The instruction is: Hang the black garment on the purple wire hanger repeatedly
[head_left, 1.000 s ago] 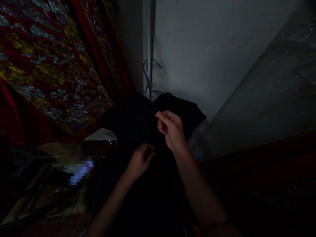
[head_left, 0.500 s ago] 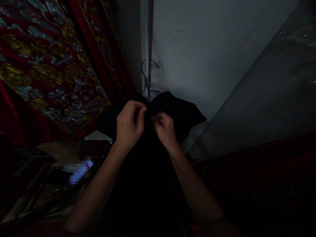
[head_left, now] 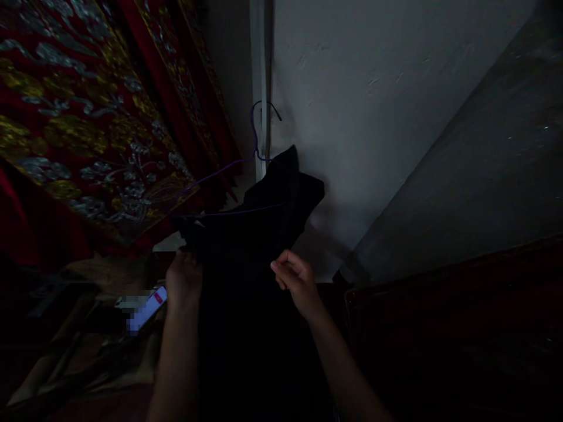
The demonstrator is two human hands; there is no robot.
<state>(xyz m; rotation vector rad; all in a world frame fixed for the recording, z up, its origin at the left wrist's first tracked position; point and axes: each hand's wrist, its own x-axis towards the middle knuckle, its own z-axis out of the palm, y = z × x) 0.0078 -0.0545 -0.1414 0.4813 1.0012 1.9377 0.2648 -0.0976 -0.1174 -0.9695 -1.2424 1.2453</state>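
A black garment (head_left: 268, 228) hangs partly on a thin purple wire hanger (head_left: 224, 169), whose hook rests at a pale vertical strip. The hanger's left arm is bare, while cloth covers its right end. At the garment's left edge, my left hand (head_left: 182, 281) is closed on the dark fabric; its fingertips are partly lost in shadow. My right hand (head_left: 297, 280) pinches the cloth lower on the right side, thumb against fingers. Folds and edges of the garment are hard to make out in the dim light.
Red cloth (head_left: 88, 140) with gold and silver embroidery hangs on the left. A lit phone (head_left: 149, 308) lies at lower left by a wooden frame (head_left: 44, 363). A pale wall (head_left: 343, 105) stands behind, with a dark red surface (head_left: 440, 305) at lower right.
Both hands have moved down from the hanger's centre, the left one also outward. The garment's left side has come off the hanger, which now tilts down to the left.
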